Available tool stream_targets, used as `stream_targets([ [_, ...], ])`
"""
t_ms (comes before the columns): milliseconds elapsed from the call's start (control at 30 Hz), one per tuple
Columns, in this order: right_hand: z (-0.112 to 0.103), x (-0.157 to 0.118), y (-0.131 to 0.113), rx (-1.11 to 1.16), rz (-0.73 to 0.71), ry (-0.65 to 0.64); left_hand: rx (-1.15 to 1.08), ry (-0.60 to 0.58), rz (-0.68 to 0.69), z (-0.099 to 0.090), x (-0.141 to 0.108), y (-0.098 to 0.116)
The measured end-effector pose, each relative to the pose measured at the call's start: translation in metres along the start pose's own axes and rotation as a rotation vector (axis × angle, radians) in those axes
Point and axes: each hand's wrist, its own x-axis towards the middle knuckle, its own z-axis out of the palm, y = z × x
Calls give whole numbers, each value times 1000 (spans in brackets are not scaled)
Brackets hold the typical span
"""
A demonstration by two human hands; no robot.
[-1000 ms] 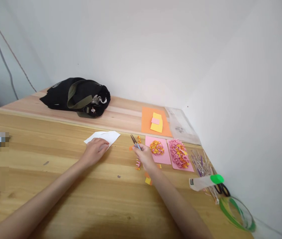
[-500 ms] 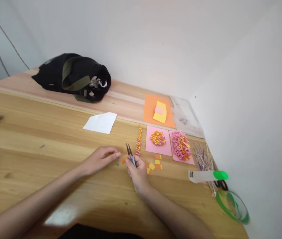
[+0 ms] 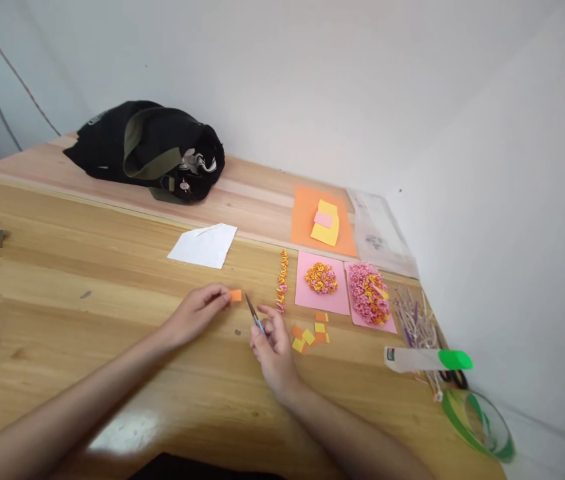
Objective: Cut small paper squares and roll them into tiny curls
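My left hand (image 3: pixel 203 308) pinches a small orange piece of paper (image 3: pixel 235 295) between thumb and fingers. Just right of it, my right hand (image 3: pixel 275 347) is closed on small scissors (image 3: pixel 254 315) with blue handles; their dark blades point up and left toward the paper, apart from it. Beyond the right hand runs a row of orange and pink curled bits (image 3: pixel 282 280). Several yellow and orange paper pieces (image 3: pixel 308 337) lie right of that hand. Farther right, a pink sheet (image 3: pixel 302 293) bears a heap of curled bits (image 3: pixel 321 278), with a larger pink and orange heap (image 3: pixel 368 293) beside it.
A black bag (image 3: pixel 107 147) lies at the back. White paper (image 3: pixel 202 245) rests mid-table. Orange paper (image 3: pixel 303 227) and a clear plastic sleeve (image 3: pixel 385 233) lie at the far right. Thin strips (image 3: pixel 415 323), a green-capped bottle (image 3: pixel 417 360) and a round green-edged container (image 3: pixel 480 427) line the right edge.
The orange paper has passed from my right hand to my left, which now grips it farther back. The scissors have tilted left, and their blades look closer together.
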Motion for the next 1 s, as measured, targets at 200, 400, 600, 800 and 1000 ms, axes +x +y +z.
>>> stream_targets([
  [200,-4,-3,3,-239,-105,-36,125,35,57,-21,22,-14],
  [400,-4,-3,-1,-320,-113,-47,121,-39,97,-22,23,-26],
  [600,-4,-4,-1,-383,-168,-76,191,-99,174,-22,23,-25],
  [800,-6,-2,2,-408,-186,-83,249,-131,237,-21,24,-25],
  [1000,-8,-2,4,-458,-199,-113,310,-149,262,-20,24,-27],
])
